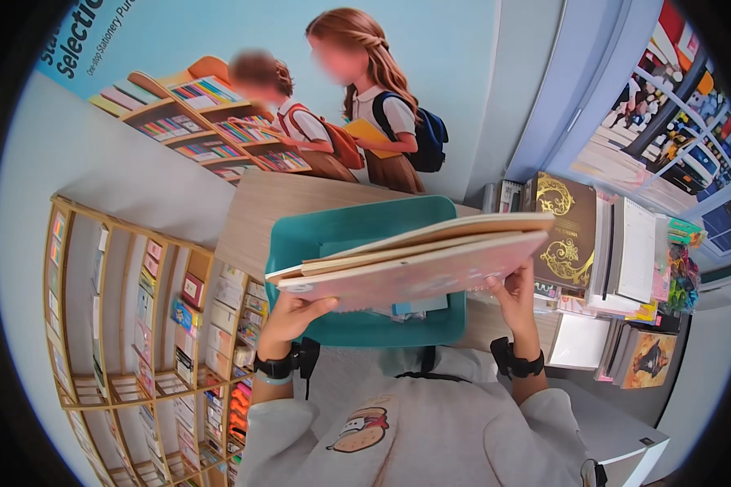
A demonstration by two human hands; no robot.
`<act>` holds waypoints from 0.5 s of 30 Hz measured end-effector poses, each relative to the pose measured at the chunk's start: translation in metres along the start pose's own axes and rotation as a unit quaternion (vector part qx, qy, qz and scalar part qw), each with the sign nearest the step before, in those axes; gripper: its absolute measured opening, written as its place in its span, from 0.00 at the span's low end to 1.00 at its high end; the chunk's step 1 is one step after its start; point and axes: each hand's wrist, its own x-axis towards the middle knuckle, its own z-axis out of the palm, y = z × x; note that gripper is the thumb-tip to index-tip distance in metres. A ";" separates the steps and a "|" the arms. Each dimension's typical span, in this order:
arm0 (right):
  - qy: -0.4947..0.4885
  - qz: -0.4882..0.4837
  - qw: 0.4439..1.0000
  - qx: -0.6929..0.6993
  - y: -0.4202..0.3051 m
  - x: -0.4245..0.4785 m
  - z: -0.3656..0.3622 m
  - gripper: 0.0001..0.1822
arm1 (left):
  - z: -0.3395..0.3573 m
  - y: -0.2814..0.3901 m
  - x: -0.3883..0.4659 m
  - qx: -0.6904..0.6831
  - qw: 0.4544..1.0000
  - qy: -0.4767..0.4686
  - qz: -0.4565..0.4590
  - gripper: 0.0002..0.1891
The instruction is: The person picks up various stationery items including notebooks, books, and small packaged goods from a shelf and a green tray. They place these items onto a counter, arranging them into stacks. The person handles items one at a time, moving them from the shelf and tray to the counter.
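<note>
Between my two hands is a stack of thin books [411,259], the nearest with a pale pink cover and the others showing kraft-brown edges. My left hand [295,316] grips its lower left corner, thumb on the pink face. At the other end, my right hand [515,295] holds the lower right corner the same way. The stack is tilted and hangs over a teal plastic bin [384,335], hiding much of its inside. Low in the bin, a light blue and white item [420,306] and some clear wrapping show; what they are, I cannot tell.
The bin stands on a wood-grain table [262,213]. Brown boxes with gold scrollwork [563,228], notebooks [633,249] and packaged goods crowd the right side. Wooden shelving [152,304] full of stationery stands left. A large wall poster [463,73] rises behind the table.
</note>
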 end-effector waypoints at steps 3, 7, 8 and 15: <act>0.060 -0.006 0.998 -0.010 -0.009 -0.012 -0.010 0.22 | 0.018 -0.024 0.001 -0.046 0.998 -0.011 -0.037 0.20; 0.084 0.028 0.995 -0.046 0.015 -0.043 -0.046 0.24 | 0.054 -0.063 0.004 -0.102 0.994 -0.006 -0.025 0.18; 0.089 0.047 0.994 -0.037 0.020 -0.049 -0.050 0.25 | 0.062 -0.066 0.001 -0.113 0.992 0.010 -0.047 0.17; 0.017 0.060 0.991 -0.119 0.013 -0.054 -0.055 0.42 | 0.066 -0.062 0.005 -0.014 0.999 -0.033 0.017 0.16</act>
